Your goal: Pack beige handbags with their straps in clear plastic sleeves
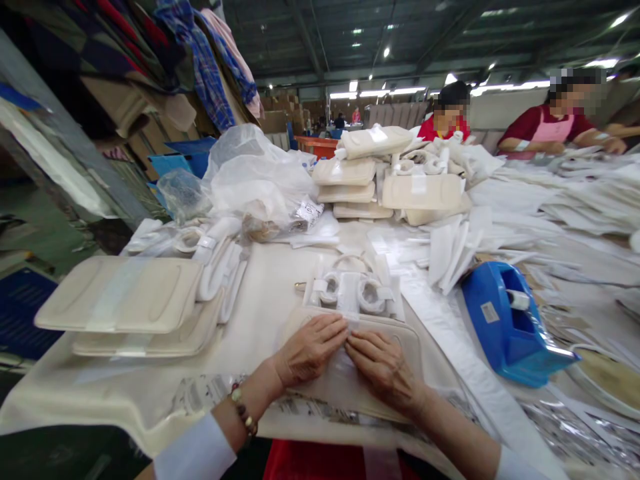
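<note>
A cream handbag (410,340) lies flat in front of me, its handle side pointing away. Rolled straps in white wrap (371,295) sit at its far end, and a translucent white strip (349,293) runs down its middle. My left hand (311,345) rests on the bag from the left, fingers stretched out along the strip's edge. From the right, my right hand (383,365) lies on the same strip with slightly bent fingers. The fingertips of both hands almost meet. Whether they pinch the strip's edge is hard to see, but both hands look laid on it.
Similar wrapped bags are stacked at left (120,293) and at the back (423,192). A blue tape dispenser (505,327) stands at right beside loose white strips (450,250). Clear plastic bags (255,173) are heaped behind. Two co-workers (545,130) sit across the table.
</note>
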Demonstrator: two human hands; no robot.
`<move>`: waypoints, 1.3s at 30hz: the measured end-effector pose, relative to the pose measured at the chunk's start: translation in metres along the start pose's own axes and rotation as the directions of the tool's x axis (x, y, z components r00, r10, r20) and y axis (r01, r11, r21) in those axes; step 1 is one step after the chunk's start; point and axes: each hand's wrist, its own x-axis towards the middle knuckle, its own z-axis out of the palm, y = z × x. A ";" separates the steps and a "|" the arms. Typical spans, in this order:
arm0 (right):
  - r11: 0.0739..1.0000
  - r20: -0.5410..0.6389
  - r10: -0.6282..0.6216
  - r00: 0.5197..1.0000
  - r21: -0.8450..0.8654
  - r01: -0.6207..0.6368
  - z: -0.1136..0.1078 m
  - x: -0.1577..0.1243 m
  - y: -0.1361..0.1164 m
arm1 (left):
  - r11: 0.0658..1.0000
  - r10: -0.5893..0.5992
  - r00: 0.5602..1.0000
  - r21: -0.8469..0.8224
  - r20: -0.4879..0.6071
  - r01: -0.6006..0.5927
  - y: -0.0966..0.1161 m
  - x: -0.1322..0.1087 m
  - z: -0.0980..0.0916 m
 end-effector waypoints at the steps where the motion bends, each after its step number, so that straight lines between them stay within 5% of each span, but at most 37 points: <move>1: 1.000 0.014 0.005 1.000 0.011 -0.006 0.001 0.000 0.000 | 1.000 0.024 1.000 0.020 0.004 -0.024 0.001 -0.001 0.000; 6: 0.998 0.180 0.035 0.983 0.047 -0.044 -0.007 -0.009 -0.005 | 0.993 0.059 0.998 0.100 0.025 -0.061 0.008 -0.003 0.003; 12: 0.996 0.460 0.069 0.885 -0.082 -0.035 -0.038 -0.043 -0.023 | 0.999 -0.017 0.988 0.039 0.155 0.011 0.015 -0.008 -0.003; 19: 0.968 0.431 -0.017 0.902 -0.217 0.122 -0.047 -0.050 -0.023 | 0.997 -0.041 0.954 -0.056 0.297 0.060 0.016 -0.011 -0.010; 26: 0.928 0.359 -0.318 0.877 -0.072 0.366 -0.056 -0.027 -0.023 | 0.996 -0.082 0.933 0.001 0.352 0.087 0.021 -0.006 -0.014; 33: 0.941 0.318 -0.269 0.909 -0.113 0.318 -0.062 -0.028 -0.031 | 0.980 -0.133 0.913 0.191 0.385 0.062 0.045 0.001 -0.011; 39: 0.918 0.488 -0.271 0.830 -0.129 0.375 -0.074 -0.060 -0.049 | 0.982 -0.142 0.914 0.170 0.380 0.081 0.048 0.003 -0.011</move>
